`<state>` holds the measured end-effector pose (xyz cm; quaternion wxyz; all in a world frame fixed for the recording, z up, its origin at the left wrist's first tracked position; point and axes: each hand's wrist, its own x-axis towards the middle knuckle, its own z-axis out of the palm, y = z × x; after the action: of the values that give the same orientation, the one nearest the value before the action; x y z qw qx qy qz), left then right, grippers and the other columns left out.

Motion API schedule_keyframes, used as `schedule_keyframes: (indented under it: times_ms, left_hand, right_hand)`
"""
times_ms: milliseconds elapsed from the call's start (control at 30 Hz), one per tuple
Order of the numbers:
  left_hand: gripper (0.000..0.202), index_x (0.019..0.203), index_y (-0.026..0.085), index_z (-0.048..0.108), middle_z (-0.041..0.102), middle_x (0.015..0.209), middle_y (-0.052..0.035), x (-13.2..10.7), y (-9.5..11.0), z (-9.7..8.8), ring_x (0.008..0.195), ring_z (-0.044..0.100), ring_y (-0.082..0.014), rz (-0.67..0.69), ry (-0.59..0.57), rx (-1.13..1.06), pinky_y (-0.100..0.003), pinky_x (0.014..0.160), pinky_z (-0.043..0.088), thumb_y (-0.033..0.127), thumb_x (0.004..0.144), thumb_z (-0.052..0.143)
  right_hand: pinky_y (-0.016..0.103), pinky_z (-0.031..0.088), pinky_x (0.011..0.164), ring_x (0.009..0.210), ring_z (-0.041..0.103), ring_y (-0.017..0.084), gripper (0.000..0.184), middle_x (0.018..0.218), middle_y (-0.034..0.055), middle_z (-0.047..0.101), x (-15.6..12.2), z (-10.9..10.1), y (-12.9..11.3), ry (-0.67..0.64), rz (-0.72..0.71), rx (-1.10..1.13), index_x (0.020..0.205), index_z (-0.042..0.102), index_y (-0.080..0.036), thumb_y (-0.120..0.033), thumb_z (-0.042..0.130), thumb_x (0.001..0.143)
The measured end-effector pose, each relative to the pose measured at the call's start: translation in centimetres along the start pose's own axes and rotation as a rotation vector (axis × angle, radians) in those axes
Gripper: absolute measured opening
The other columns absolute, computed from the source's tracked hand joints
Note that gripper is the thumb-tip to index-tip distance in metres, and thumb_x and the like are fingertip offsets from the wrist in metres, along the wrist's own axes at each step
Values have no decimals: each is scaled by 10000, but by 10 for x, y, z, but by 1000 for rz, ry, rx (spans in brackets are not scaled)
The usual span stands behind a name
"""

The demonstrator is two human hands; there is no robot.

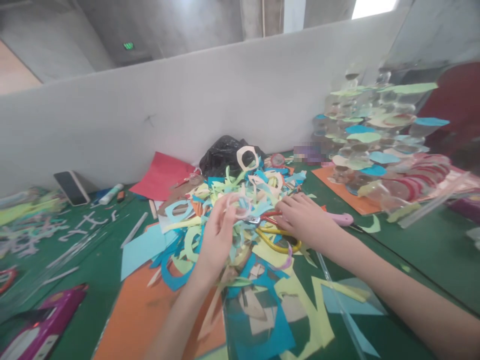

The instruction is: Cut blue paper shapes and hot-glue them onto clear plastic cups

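Observation:
A heap of cut paper scraps [232, 200] in blue, yellow, green and cream lies on the green table [412, 250]. My left hand [217, 235] is raised over the heap, its fingers curled round a pale paper ring [234, 202]. My right hand [303, 217] rests palm down on the scraps, fingers bent onto scissors: a red-handled pair [268, 215] and a yellow-handled pair [277, 242] lie under it. What the right fingers grip is not clear. A pink cutter [339, 218] pokes out beside that hand.
A black plastic bag [221, 152] and a red sheet [161, 175] lie behind the heap. Stacked clear cups with paper discs [371, 145] stand at the right. A phone [71, 187] leans on the white partition, with a glue stick [110, 194] near it. An orange sheet [138, 310] lies in front.

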<state>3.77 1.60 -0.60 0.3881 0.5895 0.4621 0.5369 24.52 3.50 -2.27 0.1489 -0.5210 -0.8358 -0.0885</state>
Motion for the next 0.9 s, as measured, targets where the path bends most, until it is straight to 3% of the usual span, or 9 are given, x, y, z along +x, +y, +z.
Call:
schedule_keyframes:
  times_ms: [133,233,333,433,533,667,733,900]
  left_hand:
    - [406,1224,253,593,584,1365,-76,3,-4,-6,1017,661,-199,-21,42,-1,-334,838,578,530,955,470]
    - [399,1220,252,599,588,1353,-78,5,-5,-8,1002,660,-193,-44,58,-56,-331,831,579,521,954,471]
    - [366,1189,234,619,612,1303,-78,8,-3,-7,942,683,-186,-118,62,-162,-329,806,585,477,950,485]
    - [322,1123,198,645,623,1294,-83,10,1,-5,920,700,-186,-238,67,-288,-348,863,580,416,913,536]
    - [339,1126,179,635,626,1307,-89,10,4,-5,992,696,-197,-288,45,-391,-356,960,550,321,819,632]
    - [561,1272,240,556,570,1407,-65,7,2,-9,1197,630,-212,-250,-54,-318,-332,1058,487,247,741,739]
    - [598,1311,266,514,558,1422,-68,6,0,-10,1230,613,-221,-201,-84,-203,-343,1054,489,281,761,749]
    - [575,1284,260,506,602,1346,-96,5,-2,-6,1164,654,-254,-104,-95,23,-374,956,549,375,774,745]
  right_hand:
    - [381,372,751,879,600,296,189,936,123,691,-7,-12,17,-59,27,-109,901,654,-151,-207,483,960]
    - [376,383,729,915,617,307,201,974,130,689,-20,-18,39,-142,139,-258,1011,654,-148,-182,465,951]
    - [365,408,712,924,647,313,215,946,122,694,-37,-9,60,-219,288,-269,1047,656,-178,-205,471,941]
    - [369,440,699,871,672,310,252,949,130,702,-50,10,75,-250,303,-207,1104,658,-181,-288,490,949]
    - [384,465,699,840,673,313,300,956,154,696,-55,23,83,-202,269,-165,1132,658,-158,-309,465,959]
    - [392,477,833,923,638,290,331,988,156,677,-52,28,87,-157,197,-117,1135,657,-151,-233,387,962]
    - [416,469,872,953,610,308,359,990,165,664,-51,28,86,-111,199,-107,1160,642,-130,-233,368,951]
    - [441,476,844,968,587,332,377,1011,156,638,-45,15,78,145,324,79,1164,601,-147,-360,405,923]
